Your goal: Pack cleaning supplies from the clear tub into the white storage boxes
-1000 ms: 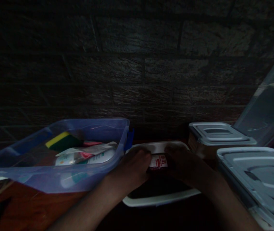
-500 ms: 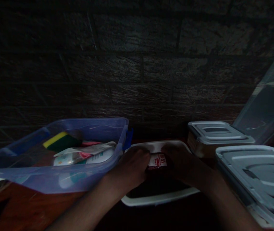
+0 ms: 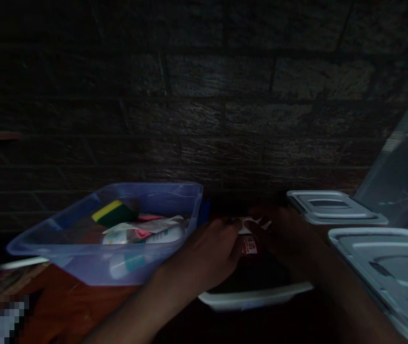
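In the white-rimmed tub (image 3: 256, 300), low and slightly right of the view's centre, a packet (image 3: 250, 245) with a red-and-white printed label is seen between the hands; the rest of the tub's inside is lost in darkness. The left hand (image 3: 218, 253) is bent over the packet's nine o'clock side with its fingers curled, and the right hand (image 3: 279, 234) is held at its two o'clock side with fingers bent; whether anything is gripped by either cannot be told. At nine o'clock from the packet, a see-through bluish plastic box (image 3: 78, 249) is set, open at the top, in which a yellow-and-green block-shaped sponge (image 3: 112, 213), a crumpled white-and-pink wrapper (image 3: 143, 228) and a smooth, rounded white bottle (image 3: 168, 234) are held. Two grey plastic lids with rounded corners and moulded ridges are seen, the farther lid (image 3: 336, 208) at two to three o'clock and the nearer lid (image 3: 397, 267) at three to four. An orange-brown table (image 3: 71, 310) is shown at eight o'clock, and a rough, block-patterned wall (image 3: 207, 119) at twelve.
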Demonstrator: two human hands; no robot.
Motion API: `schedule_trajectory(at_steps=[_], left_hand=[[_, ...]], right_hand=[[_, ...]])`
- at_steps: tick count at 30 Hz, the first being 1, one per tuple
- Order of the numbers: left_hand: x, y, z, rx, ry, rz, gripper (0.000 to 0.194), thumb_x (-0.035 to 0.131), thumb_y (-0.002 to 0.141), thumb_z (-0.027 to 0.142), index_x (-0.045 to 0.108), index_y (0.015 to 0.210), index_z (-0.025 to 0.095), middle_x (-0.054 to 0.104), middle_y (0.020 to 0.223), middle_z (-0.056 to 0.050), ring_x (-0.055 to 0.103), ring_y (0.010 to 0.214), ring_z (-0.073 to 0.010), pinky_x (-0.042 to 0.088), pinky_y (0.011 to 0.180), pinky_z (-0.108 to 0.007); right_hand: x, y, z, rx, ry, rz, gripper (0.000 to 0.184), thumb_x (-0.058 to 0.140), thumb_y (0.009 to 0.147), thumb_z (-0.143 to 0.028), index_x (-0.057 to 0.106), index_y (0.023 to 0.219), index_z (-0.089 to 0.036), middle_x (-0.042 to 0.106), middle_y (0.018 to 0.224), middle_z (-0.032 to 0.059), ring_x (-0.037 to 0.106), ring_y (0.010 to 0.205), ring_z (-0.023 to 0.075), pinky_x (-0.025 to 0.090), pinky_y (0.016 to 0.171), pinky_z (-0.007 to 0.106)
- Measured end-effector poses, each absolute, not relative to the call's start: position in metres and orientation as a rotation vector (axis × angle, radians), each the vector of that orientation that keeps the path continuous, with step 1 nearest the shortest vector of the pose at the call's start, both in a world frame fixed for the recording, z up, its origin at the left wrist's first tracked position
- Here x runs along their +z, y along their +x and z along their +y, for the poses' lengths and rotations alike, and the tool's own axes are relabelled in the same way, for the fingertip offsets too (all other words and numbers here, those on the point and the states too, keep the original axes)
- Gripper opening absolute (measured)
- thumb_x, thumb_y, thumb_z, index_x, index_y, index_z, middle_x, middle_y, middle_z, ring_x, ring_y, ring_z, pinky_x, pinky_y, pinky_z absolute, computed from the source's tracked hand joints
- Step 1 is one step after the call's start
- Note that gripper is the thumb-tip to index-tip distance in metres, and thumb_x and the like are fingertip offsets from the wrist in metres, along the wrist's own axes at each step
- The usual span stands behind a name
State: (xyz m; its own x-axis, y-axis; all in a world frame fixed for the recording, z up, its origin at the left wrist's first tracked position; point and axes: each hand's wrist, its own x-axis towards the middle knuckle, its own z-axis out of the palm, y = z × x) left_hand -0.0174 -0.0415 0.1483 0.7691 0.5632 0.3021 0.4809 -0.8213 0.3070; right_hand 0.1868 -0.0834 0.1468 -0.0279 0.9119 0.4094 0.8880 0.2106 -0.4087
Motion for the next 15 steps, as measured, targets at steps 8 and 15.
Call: schedule_trajectory(at_steps=[8, 15], left_hand=[[0.166, -0.024, -0.039, 0.868, 2.707, 0.886, 0.02, 0.046, 0.101, 0.023, 0.066, 0.095, 0.022, 0.073, 0.088, -0.004, 0.07, 0.085, -0.0214, 0.05, 0.077, -0.035], [0.167, -0.02, -0.036, 0.979, 2.637, 0.835, 0.012, 0.054, 0.097, 0.023, 0.065, 0.095, 0.022, 0.073, 0.092, -0.003, 0.069, 0.087, -0.02, 0.05, 0.078, -0.032]], right_hand=[[0.203, 0.161, -0.078, -0.014, -1.372, -1.894, 0.022, 0.058, 0.098, -0.033, 0.074, 0.086, -0.023, 0.077, 0.081, -0.0004, 0.072, 0.072, 0.0168, 0.047, 0.064, 0.027], [0.192, 0.167, -0.07, 0.068, -1.332, -1.925, 0.024, 0.055, 0.099, -0.03, 0.075, 0.089, -0.023, 0.078, 0.084, -0.0001, 0.072, 0.074, 0.0163, 0.046, 0.066, 0.027]])
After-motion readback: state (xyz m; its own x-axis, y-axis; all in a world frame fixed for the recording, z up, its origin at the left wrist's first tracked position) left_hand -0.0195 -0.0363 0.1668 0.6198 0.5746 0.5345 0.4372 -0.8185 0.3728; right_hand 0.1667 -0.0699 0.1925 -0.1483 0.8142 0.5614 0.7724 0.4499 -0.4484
